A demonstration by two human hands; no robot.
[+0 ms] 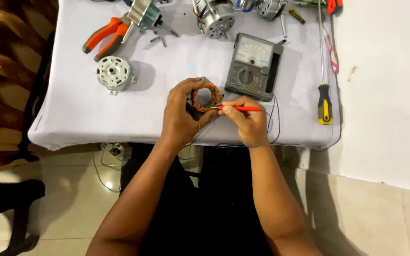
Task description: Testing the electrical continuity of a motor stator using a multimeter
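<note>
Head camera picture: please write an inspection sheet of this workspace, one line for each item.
Surface: small table under white cloth.
Job's things: round motor stator with copper windings; thin red test probe, tip on the windings.
Clutter: grey analogue multimeter; silver round motor cover; orange-handled pliers; yellow-black screwdriver; motor parts along the far edge.
Grippers: left hand has its grip around the stator; right hand pinches the probe.
Cables: thin dark leads hang over the front edge.
Surroundings: white wall; tiled floor.
</note>
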